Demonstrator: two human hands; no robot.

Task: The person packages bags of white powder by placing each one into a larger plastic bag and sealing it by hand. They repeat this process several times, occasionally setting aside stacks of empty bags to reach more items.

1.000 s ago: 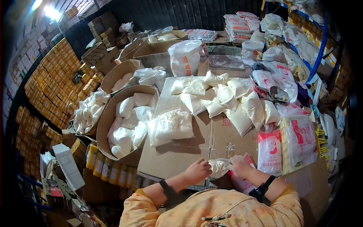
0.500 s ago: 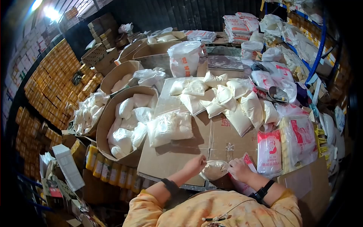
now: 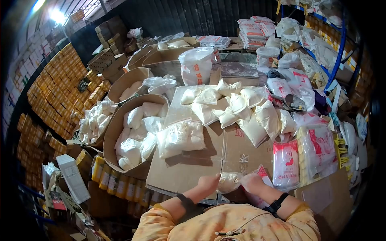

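At the front edge of the cardboard-covered table, a small clear bag of cream-coloured powder [image 3: 228,182] hangs between my two hands. My left hand [image 3: 208,183] is closed on the bag's upper left corner. On the other side, my right hand [image 3: 253,184] grips the upper right corner, its fingers slightly blurred. The bag's top edge looks stretched between them. Just beyond, filled powder bags [image 3: 240,105] lie in a loose heap. A larger clear bag with white contents [image 3: 180,137] rests to the left. Beside my right hand lies a pink-and-white printed packet [image 3: 262,172].
To the left stand round-sided cardboard bins [image 3: 107,140] holding white bags. Printed red-and-white packs [image 3: 286,162] lie at the right, near an open carton flap [image 3: 327,197]. A white plastic sack [image 3: 196,66] stands at the back. Blue shelving [image 3: 341,52] rises on the right.
My left hand has come slightly lower and its fingers have closed into a fist. The bag's top edge looks straighter and more stretched. The view has shifted slightly.
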